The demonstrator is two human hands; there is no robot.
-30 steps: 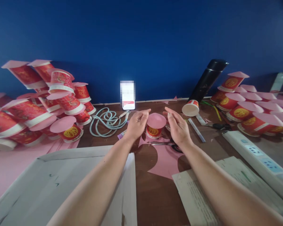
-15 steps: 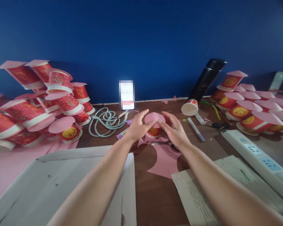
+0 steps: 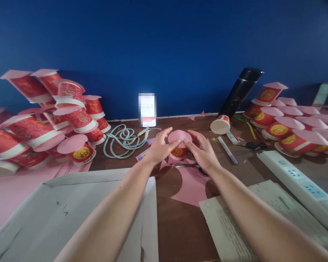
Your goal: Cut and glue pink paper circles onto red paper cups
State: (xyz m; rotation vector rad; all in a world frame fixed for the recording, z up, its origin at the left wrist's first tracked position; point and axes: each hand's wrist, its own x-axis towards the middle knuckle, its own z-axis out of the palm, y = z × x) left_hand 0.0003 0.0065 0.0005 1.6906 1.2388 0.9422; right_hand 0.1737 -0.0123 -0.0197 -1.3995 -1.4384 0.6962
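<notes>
A red paper cup [image 3: 178,153] with a gold emblem stands upside down on the table, a round pink paper disc [image 3: 179,136] on top of it. My left hand [image 3: 161,146] and my right hand [image 3: 202,147] cup the disc from both sides. Both thumbs press on its near edge, while the fingers curve round the far sides. Below the cup lies a cut pink paper scrap [image 3: 192,187], and scissors [image 3: 187,166] rest across its top, partly hidden by my right hand.
Capped red cups are piled at left [image 3: 78,120] and right [image 3: 281,127]. A coiled cable [image 3: 123,143], phone [image 3: 147,109], white cup [image 3: 220,126], black flask [image 3: 242,91], marker [image 3: 227,150], power strip [image 3: 295,178], white board [image 3: 84,214] and printed sheet [image 3: 224,222] surround my hands.
Both hands stay in the same hold on the disc and cup. The view has shifted very slightly; nothing else visibly moves.
</notes>
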